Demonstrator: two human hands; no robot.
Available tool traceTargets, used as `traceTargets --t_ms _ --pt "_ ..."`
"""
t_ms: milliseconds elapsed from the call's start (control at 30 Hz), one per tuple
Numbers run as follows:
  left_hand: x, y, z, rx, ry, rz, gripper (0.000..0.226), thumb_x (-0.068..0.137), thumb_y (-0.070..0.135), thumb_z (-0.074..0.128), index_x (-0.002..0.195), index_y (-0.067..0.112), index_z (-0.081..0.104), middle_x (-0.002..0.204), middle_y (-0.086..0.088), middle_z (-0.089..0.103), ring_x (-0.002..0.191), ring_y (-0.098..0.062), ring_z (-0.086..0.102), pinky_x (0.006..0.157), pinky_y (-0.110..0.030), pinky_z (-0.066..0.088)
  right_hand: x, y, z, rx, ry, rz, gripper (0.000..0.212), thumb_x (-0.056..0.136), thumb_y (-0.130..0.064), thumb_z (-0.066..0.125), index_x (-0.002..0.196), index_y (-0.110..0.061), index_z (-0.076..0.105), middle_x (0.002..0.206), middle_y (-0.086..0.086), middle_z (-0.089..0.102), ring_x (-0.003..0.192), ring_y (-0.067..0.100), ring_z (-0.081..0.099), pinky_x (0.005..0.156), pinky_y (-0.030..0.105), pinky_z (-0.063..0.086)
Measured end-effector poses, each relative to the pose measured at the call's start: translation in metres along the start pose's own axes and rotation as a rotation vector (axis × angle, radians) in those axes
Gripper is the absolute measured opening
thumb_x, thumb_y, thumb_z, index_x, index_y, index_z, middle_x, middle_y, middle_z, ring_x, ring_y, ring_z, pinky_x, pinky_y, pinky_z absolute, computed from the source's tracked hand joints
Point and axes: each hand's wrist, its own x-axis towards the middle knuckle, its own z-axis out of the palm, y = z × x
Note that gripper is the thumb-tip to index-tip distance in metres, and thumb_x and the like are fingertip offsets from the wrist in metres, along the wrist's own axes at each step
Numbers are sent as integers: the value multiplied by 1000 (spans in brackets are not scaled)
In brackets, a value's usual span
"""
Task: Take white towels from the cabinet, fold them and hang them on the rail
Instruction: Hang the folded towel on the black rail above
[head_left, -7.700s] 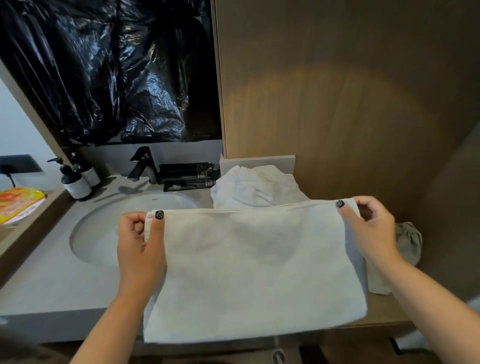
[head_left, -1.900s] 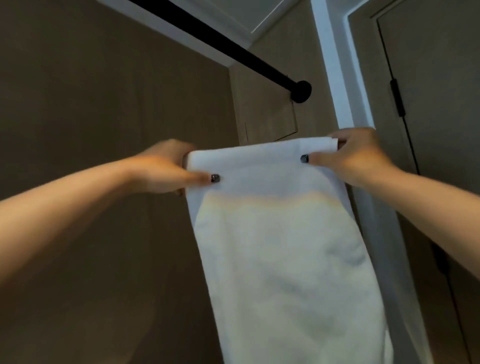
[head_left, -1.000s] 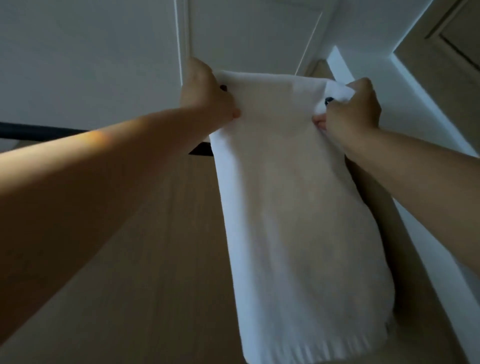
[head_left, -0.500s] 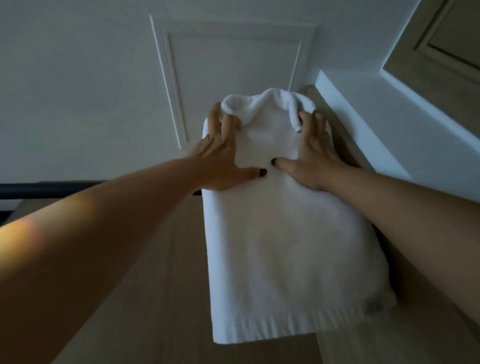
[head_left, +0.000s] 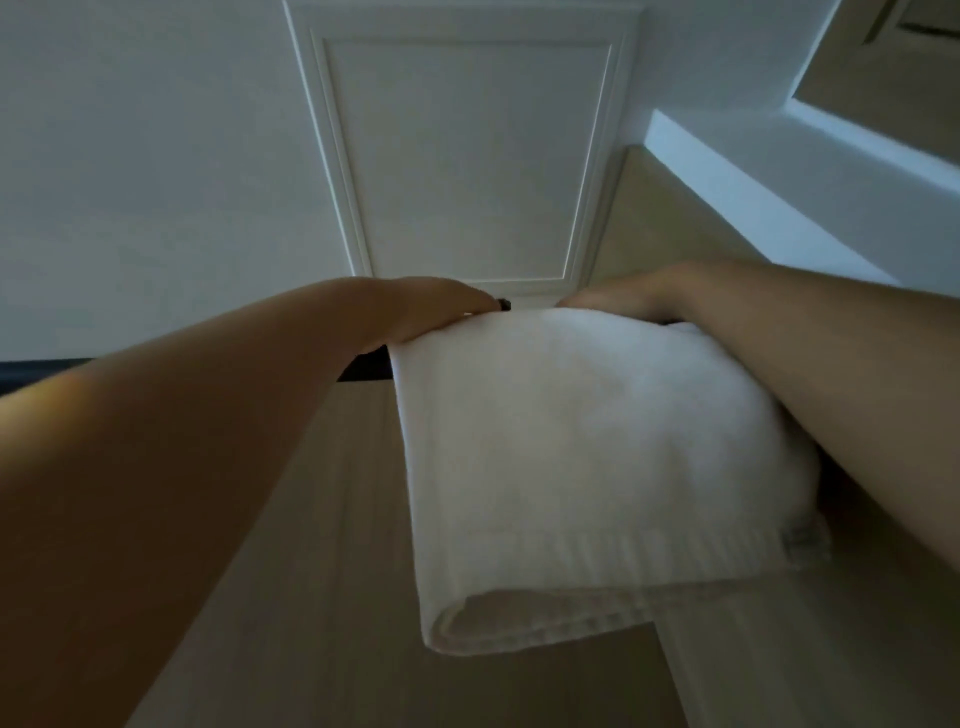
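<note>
Towel: thick white terry towel (head_left: 587, 457), folded, draped over the rail; ribbed hem band at its lower edge; soft rounded fold at the top
Rail: matte black round bar (head_left: 366, 368), showing just left of the towel
Left hand (head_left: 426, 312): lies over the towel's top left corner; grip cannot be told
Right hand (head_left: 618, 299): over the top right, fingers hidden behind the fold; cannot tell
Above: white ceiling with a moulded rectangular panel (head_left: 467, 150)

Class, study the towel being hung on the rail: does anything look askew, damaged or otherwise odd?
Nothing is damaged. The folded white towel drapes over the dark rail, with the left hand and right hand at its top. Its hem slopes in this view, but the wide-angle camera looks up from below, so I cannot tell real skew.
</note>
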Motion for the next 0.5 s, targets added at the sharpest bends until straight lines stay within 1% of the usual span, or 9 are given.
traceTargets --t_ms 67,133,167,200,267,300,367,433,500 --pt "-8 -4 -2 -137 -46 13 23 91 46 60 83 25 65 73 2 70 66 -14 67 72 -22 54 -1 -3 0 -17 24 12 25 103 -27 40 121 -24 57 114 -7 52 98 10 50 73 22 39" --pt "-15 -4 -3 -151 -77 3 25 92 47 59 82 25 65 60 4 70 51 -10 66 56 -16 52 1 -3 0 18 28 34 20 102 -28 42 114 -25 59 107 -7 54 85 6 53 66 19 37" --pt "-16 -4 -2 -149 -80 -5 27 92 48 59 83 24 66 64 4 71 53 -10 67 59 -17 52 1 -4 1 33 34 44 18 102 -31 44 111 -26 59 109 -6 56 84 5 53 67 20 38" --pt "-15 -5 -1 -140 -55 -11 29 91 50 60 86 22 68 74 2 72 61 -12 69 67 -21 54 1 -4 2 55 75 54 19 100 -35 47 108 -25 61 112 -6 57 87 7 54 70 23 38" --pt "-13 -9 1 -77 87 -21 38 90 54 59 97 16 66 87 -3 66 79 -20 65 80 -29 52 -2 -1 5 116 249 74 29 93 -43 56 94 -16 68 105 -1 65 93 17 60 69 29 43" --pt "-15 -12 1 -21 173 -22 42 90 55 57 98 15 63 84 -3 61 78 -22 61 77 -30 49 -5 1 7 128 369 54 31 91 -40 60 87 -11 69 96 7 68 93 25 63 69 32 47" --pt "-21 -17 1 81 260 -23 44 93 57 50 94 14 59 80 -4 55 74 -22 54 67 -30 39 -18 -2 12 56 583 -36 25 90 -30 59 89 -8 72 91 12 70 92 32 64 79 39 52" --pt "-28 -21 -1 146 262 -32 49 93 61 44 89 15 59 83 -5 55 74 -22 53 65 -30 36 -40 -15 23 42 759 -135 21 87 -26 57 91 -12 72 89 7 69 86 27 63 81 43 54" --pt "-29 -24 -5 157 251 -50 51 93 63 43 93 15 61 88 -5 57 71 -19 52 67 -29 36 -72 -35 40 119 892 -268 24 83 -29 55 92 -13 71 88 4 69 84 22 63 79 42 53"
